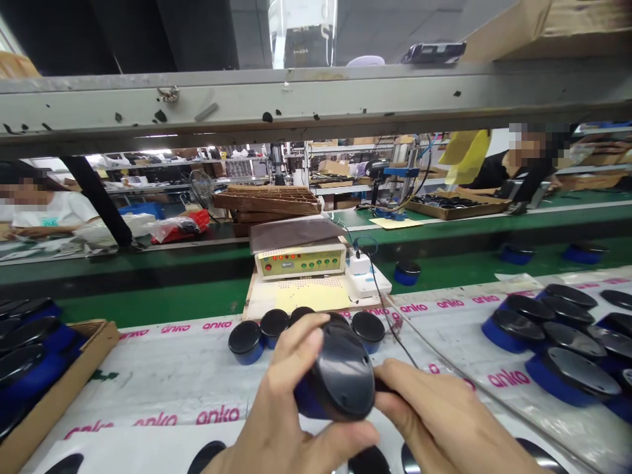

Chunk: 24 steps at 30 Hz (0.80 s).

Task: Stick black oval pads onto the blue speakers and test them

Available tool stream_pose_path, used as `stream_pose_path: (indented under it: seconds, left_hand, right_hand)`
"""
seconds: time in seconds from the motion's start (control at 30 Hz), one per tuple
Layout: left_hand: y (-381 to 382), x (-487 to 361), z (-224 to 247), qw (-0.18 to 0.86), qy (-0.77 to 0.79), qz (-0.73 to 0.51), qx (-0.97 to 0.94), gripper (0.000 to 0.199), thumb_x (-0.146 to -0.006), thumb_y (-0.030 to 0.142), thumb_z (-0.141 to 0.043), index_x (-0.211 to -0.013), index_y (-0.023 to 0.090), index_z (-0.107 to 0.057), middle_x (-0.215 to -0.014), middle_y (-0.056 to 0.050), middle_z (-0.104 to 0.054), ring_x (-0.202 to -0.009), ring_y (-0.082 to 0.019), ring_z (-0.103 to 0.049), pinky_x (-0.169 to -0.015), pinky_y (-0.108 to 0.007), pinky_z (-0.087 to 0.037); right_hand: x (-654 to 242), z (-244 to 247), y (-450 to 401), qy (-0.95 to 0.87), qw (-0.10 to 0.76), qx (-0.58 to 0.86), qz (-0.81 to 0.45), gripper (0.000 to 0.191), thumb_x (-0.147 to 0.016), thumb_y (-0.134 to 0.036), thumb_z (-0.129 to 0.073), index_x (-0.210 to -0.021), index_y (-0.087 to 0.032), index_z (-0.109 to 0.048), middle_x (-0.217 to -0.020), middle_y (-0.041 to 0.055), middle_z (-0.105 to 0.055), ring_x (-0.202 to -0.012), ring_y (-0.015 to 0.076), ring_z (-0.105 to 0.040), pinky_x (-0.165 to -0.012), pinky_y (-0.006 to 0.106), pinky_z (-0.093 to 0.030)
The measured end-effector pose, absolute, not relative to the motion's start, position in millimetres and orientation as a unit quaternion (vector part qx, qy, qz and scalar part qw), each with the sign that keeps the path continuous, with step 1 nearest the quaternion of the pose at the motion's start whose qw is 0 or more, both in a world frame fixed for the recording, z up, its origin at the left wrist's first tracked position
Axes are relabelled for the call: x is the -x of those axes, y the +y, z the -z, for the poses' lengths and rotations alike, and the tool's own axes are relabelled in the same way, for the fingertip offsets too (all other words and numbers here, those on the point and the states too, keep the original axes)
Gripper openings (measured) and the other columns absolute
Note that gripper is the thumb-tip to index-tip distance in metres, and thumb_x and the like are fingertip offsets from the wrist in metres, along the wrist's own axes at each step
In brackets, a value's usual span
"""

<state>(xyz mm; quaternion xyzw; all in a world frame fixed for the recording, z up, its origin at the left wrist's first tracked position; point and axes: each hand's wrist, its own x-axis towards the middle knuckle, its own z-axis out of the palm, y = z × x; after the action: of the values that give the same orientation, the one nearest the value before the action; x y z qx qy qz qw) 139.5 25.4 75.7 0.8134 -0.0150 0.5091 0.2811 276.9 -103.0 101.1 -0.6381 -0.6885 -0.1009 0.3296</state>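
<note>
Both hands close on the grip around a dark oval unit [340, 375] with a blue underside, held clear of the table [148, 388] and tilted so its dark, faintly holed face points up toward the wearer. The left hand [284, 388] wraps it from the near left, fingers over the top edge and thumb along the lower edge. The right hand [439, 415] comes in from the right, with its fingers pressed against the unit's side, so the hands are clamped on it rather than apart.

The smooth, rounded shell could slip if the fingers loosen, and it would then land on the table or strike the row of round black-and-blue units [274, 329] just beyond the grip. A thin black cable [395, 329] runs from the tester box [301, 263] ahead of the grip down toward the right hand. Whether it joins the unit is hidden, but a sharp pull could snag it or drag the box. More units lie in a cluster [543, 336] to the right of the grip, and a cardboard tray [64, 388] of them sits to the left.
</note>
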Motion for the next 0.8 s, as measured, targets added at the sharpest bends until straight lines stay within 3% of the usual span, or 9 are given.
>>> stream_pose_path:
  seconds: [0.07, 0.13, 0.23, 0.33, 0.43, 0.57, 0.7, 0.8]
  left_hand:
    - [26.2, -141.9, -81.8, 0.198, -0.065, -0.524, -0.826, 0.061, -0.082, 0.034, -0.067, -0.13, 0.02, -0.032, -0.131, -0.014, -0.05, -0.124, -0.023, -0.047, -0.104, -0.04, -0.041]
    - [23.6, -142.6, -88.4, 0.147, -0.069, -0.529, -0.833, 0.043, -0.082, 0.028, -0.067, -0.116, 0.018, -0.042, -0.122, -0.013, -0.06, -0.122, -0.022, -0.049, -0.104, -0.038, -0.042]
    - [17.2, -140.6, -94.9, 0.096, -0.061, -0.509, -0.853, 0.015, -0.085, 0.018, -0.061, -0.091, 0.02, -0.048, -0.115, -0.012, -0.066, -0.12, -0.021, -0.053, -0.099, -0.033, -0.048]
    - [12.6, -137.5, -97.8, 0.04, -0.058, -0.484, -0.872, 0.014, -0.084, 0.015, -0.059, -0.08, 0.021, -0.047, -0.116, -0.013, -0.066, -0.12, -0.023, -0.053, -0.093, -0.032, -0.053]
    - [10.8, -136.5, -99.7, 0.013, -0.055, -0.481, -0.875, 0.012, -0.087, 0.013, -0.054, -0.08, 0.019, -0.047, -0.116, -0.015, -0.065, -0.122, -0.024, -0.051, -0.094, -0.032, -0.053]
    - [13.5, -137.8, -98.9, 0.062, -0.055, -0.477, -0.875, 0.005, -0.09, 0.015, -0.049, -0.092, 0.016, -0.045, -0.111, -0.018, -0.066, -0.119, -0.023, -0.054, -0.097, -0.036, -0.051]
    - [18.7, -138.4, -89.6, 0.107, -0.065, -0.468, -0.875, 0.024, -0.089, 0.026, -0.056, -0.102, 0.014, -0.04, -0.109, -0.023, -0.064, -0.119, -0.026, -0.053, -0.097, -0.041, -0.05]
    - [21.5, -137.4, -81.5, 0.142, -0.062, -0.457, -0.876, 0.027, -0.088, 0.027, -0.057, -0.103, 0.014, -0.038, -0.113, -0.024, -0.061, -0.121, -0.027, -0.051, -0.098, -0.042, -0.048]
  right_hand:
    - [-280.2, -99.7, -99.9, -0.693, 0.358, 0.625, 0.035, 0.017, -0.094, -0.012, -0.035, -0.095, -0.024, -0.047, -0.078, -0.0018, -0.063, -0.067, 0.011, -0.065, -0.056, 0.018, -0.048]
    - [-282.3, -96.3, -98.2, -0.691, 0.386, 0.611, 0.023, 0.022, -0.093, -0.01, -0.032, -0.103, -0.025, -0.045, -0.088, 0.0002, -0.064, -0.076, 0.012, -0.066, -0.063, 0.018, -0.051]
    - [-282.7, -88.7, -98.8, -0.691, 0.404, 0.598, 0.037, 0.022, -0.093, -0.011, -0.03, -0.097, -0.026, -0.045, -0.082, 0.0005, -0.064, -0.069, 0.0142, -0.066, -0.057, 0.02, -0.051]
    - [-281.3, -83.0, -101.2, -0.688, 0.407, 0.599, 0.052, 0.021, -0.093, -0.011, -0.03, -0.089, -0.025, -0.045, -0.074, 0.0004, -0.063, -0.062, 0.016, -0.065, -0.052, 0.023, -0.05]
    - [-280.2, -80.7, -102.6, -0.679, 0.409, 0.606, 0.066, 0.021, -0.092, -0.011, -0.032, -0.088, -0.025, -0.047, -0.072, 0.0004, -0.063, -0.061, 0.0169, -0.065, -0.052, 0.024, -0.05]
    - [-280.9, -75.8, -102.0, -0.681, 0.412, 0.601, 0.073, 0.022, -0.092, -0.01, -0.033, -0.096, -0.026, -0.047, -0.07, -0.0013, -0.061, -0.063, 0.0163, -0.065, -0.05, 0.024, -0.049]
    - [-283.7, -66.0, -100.7, -0.692, 0.398, 0.598, 0.069, 0.03, -0.093, -0.01, -0.033, -0.115, -0.027, -0.043, -0.073, -0.0019, -0.059, -0.071, 0.0162, -0.066, -0.054, 0.024, -0.049]
    - [-284.4, -60.2, -101.3, -0.691, 0.386, 0.609, 0.06, 0.03, -0.093, -0.011, -0.033, -0.116, -0.027, -0.043, -0.076, -0.0016, -0.059, -0.067, 0.0144, -0.065, -0.054, 0.024, -0.049]
